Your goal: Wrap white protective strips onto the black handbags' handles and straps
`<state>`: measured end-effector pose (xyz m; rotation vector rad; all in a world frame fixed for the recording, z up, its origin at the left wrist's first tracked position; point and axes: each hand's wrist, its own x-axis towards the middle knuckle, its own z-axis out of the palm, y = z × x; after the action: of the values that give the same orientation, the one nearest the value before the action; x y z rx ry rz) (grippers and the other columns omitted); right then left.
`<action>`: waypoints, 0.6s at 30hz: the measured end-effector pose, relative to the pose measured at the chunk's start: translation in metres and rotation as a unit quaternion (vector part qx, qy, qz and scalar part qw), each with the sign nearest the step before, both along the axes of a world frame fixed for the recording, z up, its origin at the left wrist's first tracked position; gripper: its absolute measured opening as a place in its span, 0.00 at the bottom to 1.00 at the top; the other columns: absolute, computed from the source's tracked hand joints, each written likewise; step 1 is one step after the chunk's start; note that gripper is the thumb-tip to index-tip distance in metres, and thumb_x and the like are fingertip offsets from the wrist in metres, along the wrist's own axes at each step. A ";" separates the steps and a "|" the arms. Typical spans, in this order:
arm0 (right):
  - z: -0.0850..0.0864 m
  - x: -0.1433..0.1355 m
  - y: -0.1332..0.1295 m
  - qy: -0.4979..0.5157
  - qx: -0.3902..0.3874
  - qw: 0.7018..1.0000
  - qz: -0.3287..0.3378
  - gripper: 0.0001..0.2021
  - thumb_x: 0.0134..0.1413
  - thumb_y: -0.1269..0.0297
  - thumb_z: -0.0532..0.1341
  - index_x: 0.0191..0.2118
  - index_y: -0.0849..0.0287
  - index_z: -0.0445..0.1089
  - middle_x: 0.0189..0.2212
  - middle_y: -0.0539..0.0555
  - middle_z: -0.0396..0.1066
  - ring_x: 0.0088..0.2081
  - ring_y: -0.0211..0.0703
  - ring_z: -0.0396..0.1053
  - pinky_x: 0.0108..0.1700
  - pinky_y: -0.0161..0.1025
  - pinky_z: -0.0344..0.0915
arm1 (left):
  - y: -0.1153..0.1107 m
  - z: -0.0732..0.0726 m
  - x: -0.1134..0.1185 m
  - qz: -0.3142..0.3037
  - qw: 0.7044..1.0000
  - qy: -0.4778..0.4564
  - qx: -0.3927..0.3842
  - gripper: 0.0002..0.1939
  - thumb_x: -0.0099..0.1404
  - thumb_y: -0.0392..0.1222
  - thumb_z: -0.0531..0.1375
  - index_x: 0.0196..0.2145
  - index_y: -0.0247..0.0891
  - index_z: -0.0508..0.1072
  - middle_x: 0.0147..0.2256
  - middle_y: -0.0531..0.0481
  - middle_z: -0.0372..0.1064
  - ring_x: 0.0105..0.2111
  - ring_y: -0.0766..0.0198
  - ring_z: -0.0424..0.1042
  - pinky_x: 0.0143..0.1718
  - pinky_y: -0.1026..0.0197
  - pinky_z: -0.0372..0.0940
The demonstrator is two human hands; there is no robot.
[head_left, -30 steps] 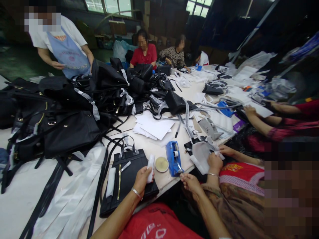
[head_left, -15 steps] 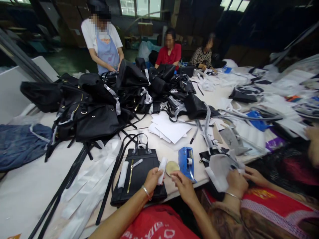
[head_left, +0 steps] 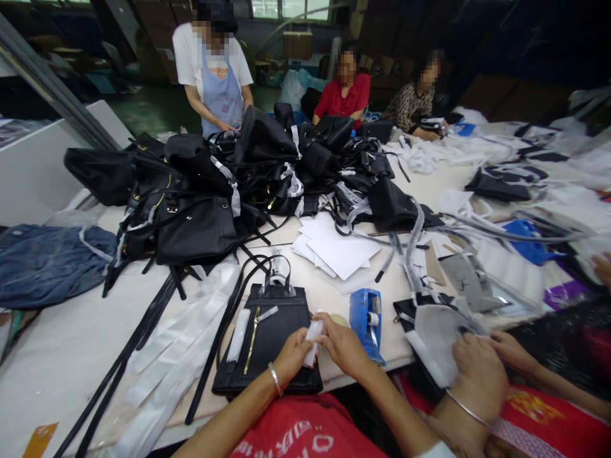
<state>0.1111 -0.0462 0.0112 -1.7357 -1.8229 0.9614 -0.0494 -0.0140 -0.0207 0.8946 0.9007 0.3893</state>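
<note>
A folded white wrapping strip (head_left: pixel 314 336) is pinched between my left hand (head_left: pixel 292 353) and my right hand (head_left: pixel 342 344), over the right edge of a black backpack (head_left: pixel 282 321). The backpack lies flat at the table's front edge, with a gold zipper and its handle pointing away. Another white wrapped piece (head_left: pixel 238 335) rests along its left side. Just behind my right hand, a roll of tape (head_left: pixel 340 320) is partly hidden. To the right of that hand stands a blue tape dispenser (head_left: pixel 366 324).
Black bags (head_left: pixel 198 229) are heaped across the table's middle, behind white paper sheets (head_left: pixel 341 245). White strips (head_left: pixel 186 356) and black straps lie to my left. A co-worker's hand (head_left: pixel 477 366) handles a bag close on my right. Several people work across the table.
My right hand has moved left from beside the tape roll and now grips the white strip along with my left hand. The view has shifted, so the table's contents appear farther right.
</note>
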 end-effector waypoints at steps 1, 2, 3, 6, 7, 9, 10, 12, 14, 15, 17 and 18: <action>0.000 0.001 0.002 -0.004 -0.012 1.000 -0.010 0.18 0.55 0.67 0.54 0.53 0.55 0.58 0.30 0.50 0.68 0.33 0.41 0.67 0.37 0.36 0.59 | 0.001 -0.001 -0.001 -0.013 1.000 0.006 0.010 0.08 0.57 0.43 0.54 0.33 0.36 0.65 0.23 0.54 0.66 0.20 0.69 0.63 0.21 0.67 0.58; 0.000 0.002 0.003 -0.005 -0.023 1.000 -0.019 0.21 0.54 0.67 0.55 0.54 0.56 0.55 0.29 0.49 0.68 0.32 0.41 0.67 0.36 0.35 0.59 | 0.002 -0.001 -0.001 -0.025 0.999 0.013 0.020 0.08 0.57 0.41 0.53 0.34 0.36 0.64 0.24 0.54 0.66 0.20 0.69 0.63 0.21 0.67 0.58; 0.000 0.004 0.004 -0.003 -0.033 0.999 -0.027 0.22 0.54 0.67 0.56 0.55 0.56 0.54 0.27 0.48 0.67 0.31 0.41 0.67 0.36 0.35 0.58 | 0.003 -0.001 -0.001 -0.035 0.999 0.020 0.030 0.07 0.58 0.41 0.52 0.34 0.36 0.64 0.24 0.54 0.65 0.20 0.69 0.63 0.21 0.67 0.58; 0.001 0.008 0.007 0.017 -0.053 0.997 -0.045 0.22 0.52 0.67 0.56 0.53 0.55 0.54 0.26 0.46 0.65 0.30 0.40 0.66 0.35 0.35 0.58 | 0.005 0.001 -0.001 -0.054 0.996 0.039 0.067 0.07 0.59 0.42 0.52 0.33 0.36 0.65 0.25 0.54 0.66 0.22 0.69 0.63 0.22 0.67 0.57; 0.002 0.009 0.008 0.027 -0.059 0.997 -0.049 0.22 0.52 0.68 0.56 0.53 0.55 0.54 0.25 0.46 0.64 0.29 0.40 0.66 0.35 0.35 0.58 | 0.006 0.002 0.000 -0.056 0.994 0.044 0.079 0.08 0.60 0.44 0.53 0.32 0.36 0.65 0.25 0.54 0.66 0.22 0.68 0.63 0.23 0.67 0.57; 0.004 0.012 0.010 0.044 -0.065 0.995 -0.053 0.22 0.51 0.69 0.55 0.53 0.55 0.54 0.25 0.45 0.64 0.29 0.39 0.65 0.34 0.35 0.58 | 0.007 0.005 0.003 -0.052 0.993 0.052 0.097 0.12 0.60 0.49 0.55 0.31 0.36 0.66 0.25 0.54 0.65 0.23 0.68 0.63 0.23 0.67 0.56; 0.005 0.013 0.010 0.053 -0.066 0.995 -0.055 0.22 0.51 0.69 0.55 0.53 0.54 0.54 0.25 0.45 0.64 0.29 0.39 0.65 0.34 0.35 0.58 | 0.007 0.006 0.006 -0.045 0.993 0.058 0.097 0.14 0.59 0.51 0.56 0.31 0.36 0.66 0.24 0.54 0.65 0.22 0.68 0.63 0.23 0.67 0.56; 0.004 0.014 0.011 0.077 -0.067 0.993 -0.062 0.22 0.52 0.67 0.55 0.53 0.55 0.54 0.25 0.45 0.64 0.28 0.39 0.65 0.33 0.35 0.59 | 0.007 0.008 0.011 -0.021 0.995 0.069 0.074 0.18 0.59 0.56 0.55 0.30 0.36 0.65 0.21 0.55 0.63 0.19 0.69 0.61 0.20 0.67 0.54; -0.002 0.013 0.011 0.111 -0.068 0.988 -0.086 0.22 0.52 0.65 0.56 0.54 0.55 0.54 0.24 0.45 0.64 0.27 0.39 0.65 0.32 0.35 0.59 | 0.008 0.009 0.016 0.007 0.998 0.065 0.022 0.21 0.59 0.60 0.53 0.30 0.36 0.64 0.19 0.56 0.62 0.16 0.70 0.60 0.18 0.67 0.54; -0.007 0.011 0.010 0.127 -0.066 0.984 -0.107 0.22 0.53 0.63 0.56 0.54 0.56 0.54 0.24 0.45 0.64 0.26 0.39 0.65 0.32 0.35 0.60 | 0.008 0.009 0.017 0.021 0.998 0.052 -0.010 0.22 0.59 0.61 0.53 0.30 0.36 0.63 0.18 0.56 0.62 0.15 0.70 0.59 0.17 0.67 0.54; -0.019 0.004 0.007 0.155 -0.054 0.974 -0.155 0.23 0.53 0.61 0.56 0.55 0.56 0.53 0.24 0.45 0.65 0.27 0.39 0.66 0.32 0.36 0.61 | 0.010 0.010 0.017 0.043 0.997 0.004 -0.068 0.23 0.59 0.61 0.52 0.31 0.36 0.63 0.19 0.55 0.62 0.15 0.70 0.59 0.16 0.67 0.55; -0.025 0.000 0.006 0.165 -0.044 0.969 -0.177 0.23 0.54 0.60 0.56 0.55 0.57 0.53 0.25 0.46 0.66 0.27 0.40 0.67 0.33 0.36 0.62 | 0.012 0.010 0.016 0.048 0.994 -0.026 -0.093 0.23 0.59 0.61 0.53 0.32 0.35 0.64 0.19 0.54 0.63 0.15 0.70 0.60 0.16 0.67 0.56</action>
<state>0.1116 -0.0405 -0.0141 -1.7491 -1.2304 1.1105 -0.0335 -0.0018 -0.0110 0.6683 0.9195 0.4023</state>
